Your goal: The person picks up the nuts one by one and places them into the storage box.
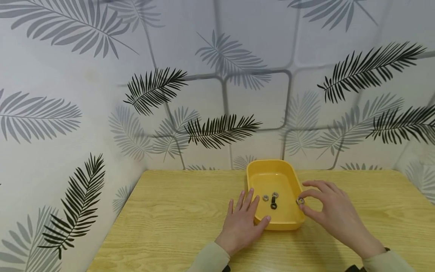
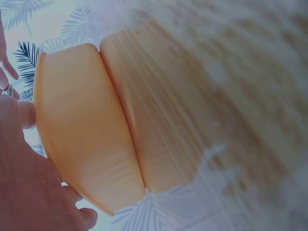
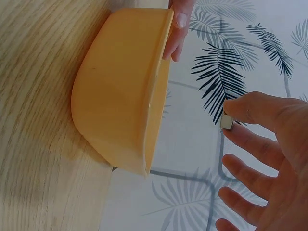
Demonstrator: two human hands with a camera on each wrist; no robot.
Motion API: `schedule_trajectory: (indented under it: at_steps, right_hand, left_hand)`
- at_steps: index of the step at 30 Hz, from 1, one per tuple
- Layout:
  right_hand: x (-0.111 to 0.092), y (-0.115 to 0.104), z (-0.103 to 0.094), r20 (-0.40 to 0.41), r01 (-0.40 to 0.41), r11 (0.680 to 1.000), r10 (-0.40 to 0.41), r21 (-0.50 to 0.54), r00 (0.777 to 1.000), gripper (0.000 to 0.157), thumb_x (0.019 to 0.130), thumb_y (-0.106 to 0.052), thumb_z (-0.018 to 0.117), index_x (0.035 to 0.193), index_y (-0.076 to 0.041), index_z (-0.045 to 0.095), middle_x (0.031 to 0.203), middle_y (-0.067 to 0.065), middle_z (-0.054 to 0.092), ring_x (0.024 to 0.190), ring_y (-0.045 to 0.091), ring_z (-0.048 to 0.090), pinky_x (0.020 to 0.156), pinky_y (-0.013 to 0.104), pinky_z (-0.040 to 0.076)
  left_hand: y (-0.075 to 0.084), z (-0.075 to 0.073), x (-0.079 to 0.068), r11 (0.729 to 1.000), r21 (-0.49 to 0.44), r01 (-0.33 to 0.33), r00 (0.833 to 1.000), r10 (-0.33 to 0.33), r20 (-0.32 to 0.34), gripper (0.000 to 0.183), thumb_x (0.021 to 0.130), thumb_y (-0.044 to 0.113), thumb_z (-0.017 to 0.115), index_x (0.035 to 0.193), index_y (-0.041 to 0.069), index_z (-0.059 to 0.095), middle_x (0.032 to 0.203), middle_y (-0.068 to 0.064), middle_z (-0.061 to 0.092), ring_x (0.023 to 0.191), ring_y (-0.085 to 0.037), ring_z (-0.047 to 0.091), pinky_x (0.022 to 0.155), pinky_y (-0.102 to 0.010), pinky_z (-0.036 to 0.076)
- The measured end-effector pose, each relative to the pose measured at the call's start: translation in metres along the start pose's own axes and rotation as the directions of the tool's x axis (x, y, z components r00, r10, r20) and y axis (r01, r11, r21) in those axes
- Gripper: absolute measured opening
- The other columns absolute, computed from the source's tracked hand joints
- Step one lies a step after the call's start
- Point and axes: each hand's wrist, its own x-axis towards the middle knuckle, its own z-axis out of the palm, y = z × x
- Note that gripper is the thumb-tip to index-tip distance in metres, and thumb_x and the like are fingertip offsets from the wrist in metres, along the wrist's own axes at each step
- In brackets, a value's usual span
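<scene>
A yellow plastic bin (image 1: 285, 226) stands on the wooden table, with several small metal nuts lying on its floor, some silver (image 1: 266, 198) and some dark (image 1: 273, 206). My right hand (image 1: 334, 211) pinches a silver hex nut (image 1: 300, 201) between thumb and index finger at the bin's right rim. In the right wrist view that nut (image 3: 226, 121) is held up above rim height, the other fingers spread apart. My left hand (image 1: 239, 226) rests on the bin's near left rim, its fingers straight and spread. The left wrist view shows the bin's outer wall (image 2: 86, 130) beside this hand.
The light wooden table (image 1: 163, 219) extends to both sides of the bin. Behind it rises a wall (image 1: 251, 98) with a leaf pattern, close to the bin's far end. Another patterned surface (image 1: 51, 170) borders the table on the left.
</scene>
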Motion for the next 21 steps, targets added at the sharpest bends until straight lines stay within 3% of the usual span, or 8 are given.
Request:
schedule_trajectory:
  at_steps: [21]
  right_hand:
    - [0.023, 0.008, 0.014, 0.009, -0.079, 0.996, 0.079, 0.031, 0.997, 0.017, 0.080, -0.021, 0.081, 0.095, -0.016, 0.074, 0.124, 0.012, 0.061, 0.113, 0.038, 0.051, 0.085, 0.066, 0.037]
  left_hand:
    - [0.001, -0.001, -0.002, 1.000, 0.007, 0.001, 1.000, -0.001, -0.006, 0.071, 0.100, 0.064, 0.030, 0.156, 0.020, 0.033, 0.164, 0.004, 0.009, 0.150, -0.022, 0.005, 0.116, -0.057, 0.010]
